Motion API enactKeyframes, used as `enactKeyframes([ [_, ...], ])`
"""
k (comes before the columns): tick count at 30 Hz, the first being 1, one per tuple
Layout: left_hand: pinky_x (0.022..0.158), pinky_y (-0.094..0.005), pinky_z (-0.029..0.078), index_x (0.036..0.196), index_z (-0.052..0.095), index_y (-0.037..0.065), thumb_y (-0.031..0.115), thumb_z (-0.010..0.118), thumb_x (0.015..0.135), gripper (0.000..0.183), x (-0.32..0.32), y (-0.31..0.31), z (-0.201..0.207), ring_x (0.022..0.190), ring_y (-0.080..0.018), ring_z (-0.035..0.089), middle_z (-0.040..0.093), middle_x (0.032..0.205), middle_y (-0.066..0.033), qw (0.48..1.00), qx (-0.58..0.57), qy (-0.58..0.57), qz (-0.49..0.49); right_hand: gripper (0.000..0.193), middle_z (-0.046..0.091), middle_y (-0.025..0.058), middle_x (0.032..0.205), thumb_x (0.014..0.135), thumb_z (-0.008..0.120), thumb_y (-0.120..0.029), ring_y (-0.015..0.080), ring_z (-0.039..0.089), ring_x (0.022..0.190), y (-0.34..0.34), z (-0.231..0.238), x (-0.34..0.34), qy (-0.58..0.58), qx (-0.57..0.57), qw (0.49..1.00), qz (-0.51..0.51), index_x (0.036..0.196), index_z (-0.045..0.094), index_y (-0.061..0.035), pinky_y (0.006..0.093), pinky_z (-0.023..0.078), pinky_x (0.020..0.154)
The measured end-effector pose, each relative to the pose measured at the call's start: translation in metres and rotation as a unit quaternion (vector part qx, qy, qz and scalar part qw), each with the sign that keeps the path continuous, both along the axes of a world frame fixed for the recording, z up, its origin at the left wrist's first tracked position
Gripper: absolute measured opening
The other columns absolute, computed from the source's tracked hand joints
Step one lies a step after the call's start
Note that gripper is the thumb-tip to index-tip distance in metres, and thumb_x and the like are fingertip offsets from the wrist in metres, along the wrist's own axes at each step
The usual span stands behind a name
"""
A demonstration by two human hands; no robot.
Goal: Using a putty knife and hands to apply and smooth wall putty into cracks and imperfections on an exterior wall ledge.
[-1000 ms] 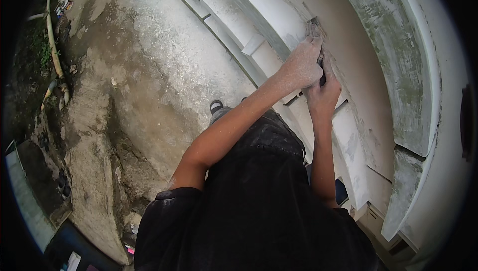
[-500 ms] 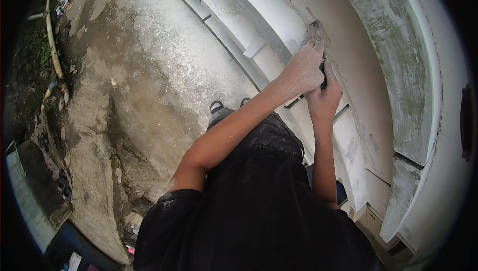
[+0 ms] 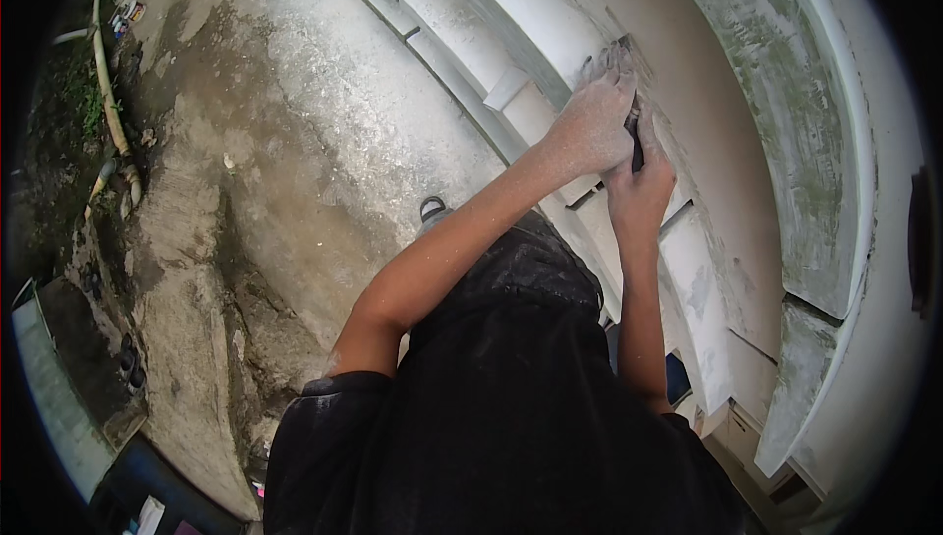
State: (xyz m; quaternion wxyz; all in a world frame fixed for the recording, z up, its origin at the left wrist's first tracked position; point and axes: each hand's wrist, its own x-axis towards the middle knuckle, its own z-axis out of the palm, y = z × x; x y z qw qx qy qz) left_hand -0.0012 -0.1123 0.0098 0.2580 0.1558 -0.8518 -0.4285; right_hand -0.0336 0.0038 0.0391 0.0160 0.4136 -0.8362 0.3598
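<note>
Here, your right hand point(image 3: 640, 193) grips one dark tool point(image 3: 637, 147) against the beige panel point(image 3: 722, 112), beside the edge of a white slab point(image 3: 693, 270). Your left hand point(image 3: 597, 124) lies over the tool's front; I cannot tell whether it is closed. Leftward, past the slabs' long outer edge, spreads concrete floor point(image 3: 334, 93), with one shoe point(image 3: 432, 207) showing; a possible container point(image 3: 131, 12) is too small to read inside.
</note>
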Motion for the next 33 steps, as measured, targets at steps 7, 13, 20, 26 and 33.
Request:
enactKeyframes([
  [7,0.12,-0.0563,0.019,0.133,0.04,-0.021,0.011,0.061,0.063,0.079,0.004,-0.023,0.019,0.137,-0.0563,0.032,0.036,0.138,-0.0481,0.994,0.07,-0.062,-0.059,0.051,0.066,0.0293,0.103,0.089,0.057,-0.001,0.0412,0.068,0.094,-0.016,0.017,0.001,-0.039,0.074,0.996,-0.032,0.14,0.053,-0.0007,0.0426,0.051,0.087],
  [13,0.113,-0.0556,0.029,0.119,0.05,-0.017,0.009,0.063,0.061,0.065,-0.005,-0.035,0.002,0.123,-0.0547,0.046,0.053,0.118,-0.0431,0.999,0.03,0.024,0.006,0.049,0.066,0.0292,0.101,0.091,0.057,-0.004,0.0422,0.067,0.093,-0.035,0.021,-0.003,-0.03,0.114,0.993,-0.015,0.14,0.054,-0.0015,0.045,0.051,0.085],
  [20,0.115,-0.0546,0.027,0.108,0.055,-0.015,0.012,0.067,0.059,0.057,-0.005,-0.032,0.002,0.118,-0.0528,0.051,0.058,0.112,-0.0385,0.999,-0.004,0.037,0.011,0.047,0.067,0.0288,0.095,0.092,0.057,-0.005,0.042,0.068,0.088,-0.028,0.005,-0.009,0.028,0.05,0.998,-0.017,0.139,0.055,-0.0015,0.0457,0.051,0.082],
  [26,0.096,-0.0556,0.044,0.104,0.055,-0.013,0.002,0.059,0.065,0.042,0.003,-0.025,-0.005,0.108,-0.0535,0.054,0.06,0.106,-0.0367,0.994,-0.046,0.088,0.037,0.048,0.064,0.0298,0.088,0.092,0.057,-0.006,0.0406,0.067,0.079,-0.03,0.011,-0.002,0.017,0.038,0.999,-0.013,0.14,0.054,-0.0017,0.0445,0.051,0.076],
  [33,0.115,-0.0534,0.028,0.119,0.05,-0.02,0.012,0.065,0.062,0.067,0.006,-0.032,0.011,0.121,-0.0526,0.05,0.056,0.117,-0.0418,0.996,0.07,-0.02,-0.043,0.044,0.068,0.0287,0.107,0.089,0.057,-0.003,0.0352,0.069,0.101,-0.023,0.018,0.007,-0.076,0.062,0.993,-0.065,0.133,0.06,-0.0016,0.0373,0.049,0.093],
])
